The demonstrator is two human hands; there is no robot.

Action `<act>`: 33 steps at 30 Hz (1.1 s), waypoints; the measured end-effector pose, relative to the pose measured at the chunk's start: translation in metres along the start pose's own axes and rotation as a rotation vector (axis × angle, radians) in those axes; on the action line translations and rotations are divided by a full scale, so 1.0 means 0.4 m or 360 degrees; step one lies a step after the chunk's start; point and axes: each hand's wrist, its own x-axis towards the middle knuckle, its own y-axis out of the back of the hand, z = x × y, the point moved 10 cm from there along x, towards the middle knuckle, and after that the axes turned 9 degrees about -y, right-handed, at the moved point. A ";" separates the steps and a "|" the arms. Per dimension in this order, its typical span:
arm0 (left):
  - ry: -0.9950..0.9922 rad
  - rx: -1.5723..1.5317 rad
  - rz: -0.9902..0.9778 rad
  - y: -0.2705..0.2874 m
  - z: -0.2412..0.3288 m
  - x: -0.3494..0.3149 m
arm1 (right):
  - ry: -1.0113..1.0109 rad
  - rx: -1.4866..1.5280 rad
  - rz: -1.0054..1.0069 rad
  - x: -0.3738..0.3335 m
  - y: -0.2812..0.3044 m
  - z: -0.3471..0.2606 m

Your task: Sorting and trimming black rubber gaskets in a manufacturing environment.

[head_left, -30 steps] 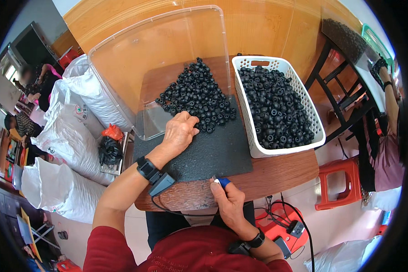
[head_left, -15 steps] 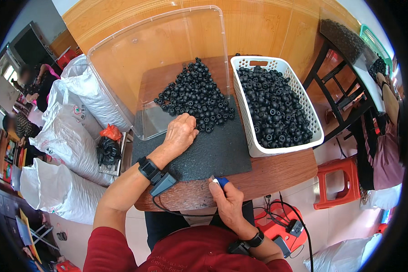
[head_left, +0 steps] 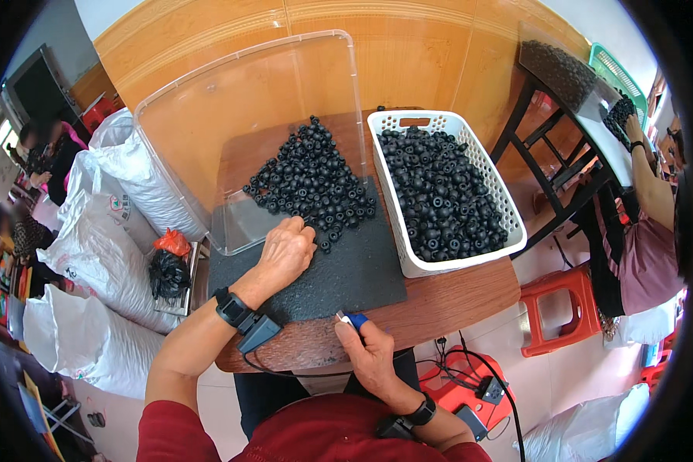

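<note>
Black pieces [head_left: 316,169] look unmoved, no headway; my view shifted. Left grip [head_left: 288,251] curled, contents unclear; right grip [head_left: 368,356] pinches blue-and-white tool [head_left: 356,319].

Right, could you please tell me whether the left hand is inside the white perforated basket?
No: the left hand is over the dark mat, beside the pile of black holed pieces, left of the white basket.

I see a brown wooden tabletop [head_left: 454,304] bearing a dark mat [head_left: 346,273], white basket [head_left: 416,266] and clear tub [head_left: 231,115].
</note>
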 end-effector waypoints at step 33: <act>0.1264 -0.2786 0.0430 0.018 0.105 -0.220 | 0.0154 -0.0014 -0.0065 0.017 -0.024 -0.102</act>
